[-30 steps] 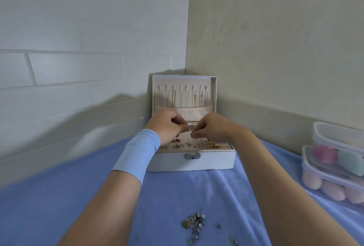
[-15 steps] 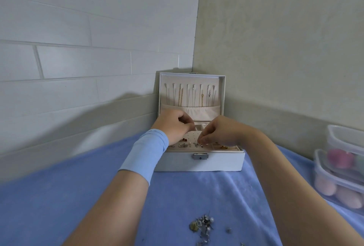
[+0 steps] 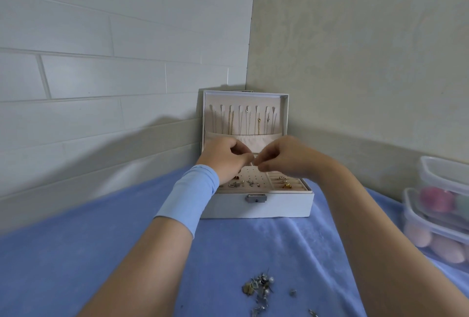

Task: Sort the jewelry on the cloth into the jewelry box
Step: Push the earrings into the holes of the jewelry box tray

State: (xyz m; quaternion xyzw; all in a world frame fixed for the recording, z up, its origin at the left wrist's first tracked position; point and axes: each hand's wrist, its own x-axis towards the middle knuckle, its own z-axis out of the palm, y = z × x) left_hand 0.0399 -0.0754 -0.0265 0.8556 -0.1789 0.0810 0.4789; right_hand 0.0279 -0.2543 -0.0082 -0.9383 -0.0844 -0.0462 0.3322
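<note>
Jewelry box (image 3: 279,206), lid open, stood far centre on the blue cloth (image 3: 88,260). Left hand (image 3: 222,158) and right hand (image 3: 288,158) hovered above its tray, fingers curled, tips pinched together; whether they held anything could not be told. Loose jewelry (image 3: 258,287) lay near, on the cloth, well apart from the box.

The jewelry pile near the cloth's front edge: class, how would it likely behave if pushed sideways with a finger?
The jewelry pile would probably scatter, being many small separate pieces. Its round pearl-like beads may roll, though the fuzzy cloth likely slows them.
</note>
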